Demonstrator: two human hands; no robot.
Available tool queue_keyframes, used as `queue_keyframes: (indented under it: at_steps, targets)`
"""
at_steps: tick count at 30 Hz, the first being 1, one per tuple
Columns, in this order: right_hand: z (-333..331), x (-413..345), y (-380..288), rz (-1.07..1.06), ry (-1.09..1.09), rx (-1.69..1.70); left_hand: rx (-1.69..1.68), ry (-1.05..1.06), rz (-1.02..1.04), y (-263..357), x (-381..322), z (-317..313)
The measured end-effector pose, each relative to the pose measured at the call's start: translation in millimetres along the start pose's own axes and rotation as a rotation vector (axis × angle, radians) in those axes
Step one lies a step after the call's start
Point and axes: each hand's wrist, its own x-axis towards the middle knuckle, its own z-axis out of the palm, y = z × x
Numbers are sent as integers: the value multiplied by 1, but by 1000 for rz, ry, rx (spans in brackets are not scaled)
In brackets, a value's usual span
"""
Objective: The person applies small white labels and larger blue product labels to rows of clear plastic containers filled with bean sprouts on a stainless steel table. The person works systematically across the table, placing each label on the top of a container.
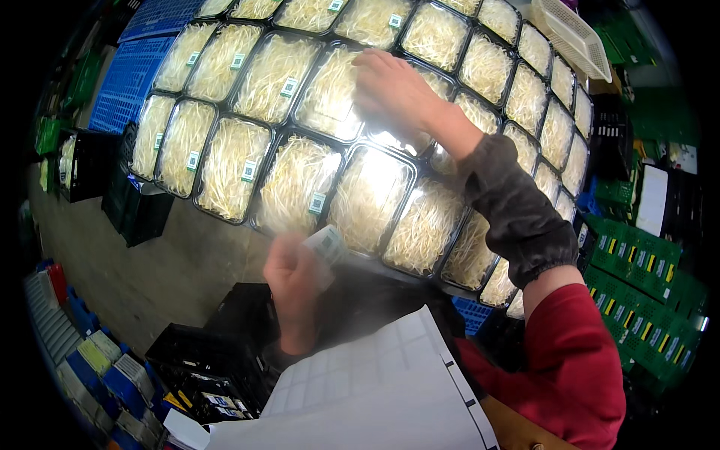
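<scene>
My left hand (289, 273), blurred, grips a label strip (327, 244) near the front edge of the trays. Farther off, my right hand (394, 90) is over a film-covered black tray of bean sprouts (332, 93), fingers bent down. Whether its fingertips hold anything is hidden by blur and glare. Several like trays lie side by side in rows. Those on the left carry a small printed label (289, 87); the tray in front of my right hand (371, 197) shows none. White paper with a faint grid (365, 377) spreads below my hands, before my body.
Black crates (208, 365) stand at lower left, beside the concrete floor (185, 259). Blue crates (129, 79) are at upper left and stacked green crates (635, 281) at right. A cream perforated basket (574, 36) rests beyond the trays at upper right.
</scene>
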Motion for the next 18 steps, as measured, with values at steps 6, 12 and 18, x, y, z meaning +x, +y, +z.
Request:
queue_keyframes:
  at_steps: [6, 12, 18]
  targets:
    - [12, 1, -6, 204, -149, 2, -28, -44, 10, 11, -8, 11]
    - [-56, -28, -90, 588, -241, 761, 141, 39, 164, -4, -3, 3]
    - [-91, -86, -170, 501, -141, 1090, 73, -9, 58, 3, -10, 21]
